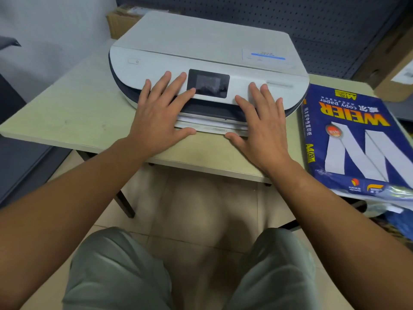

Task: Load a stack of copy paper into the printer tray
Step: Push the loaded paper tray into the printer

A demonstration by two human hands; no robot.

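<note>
Your left hand (159,117) lies flat and spread, gripping nothing, fingers (176,86) up on the printer's front panel and thumb down by the tray (212,128). Your right hand (261,121) mirrors it — splayed, empty, palm over the tray's other end. Between your thumbs the tray's front lip sticks out a little from the printer (207,48), with a thin white edge of paper (192,120) showing just above it, under the dark slot.

The tray looks like light, thin plastic on rails; judge it as stiff enough to push but easy to skew. Press both ends evenly with the heels of your palms, not one corner.

Past your right hand, well apart from the tray, the blue ream (355,139) lies on the surface (73,113), its near end torn open and overhanging the edge. That pack should be heavy and floppy — sheets slide on each other, so take any stack by both long sides and square it first.
</note>
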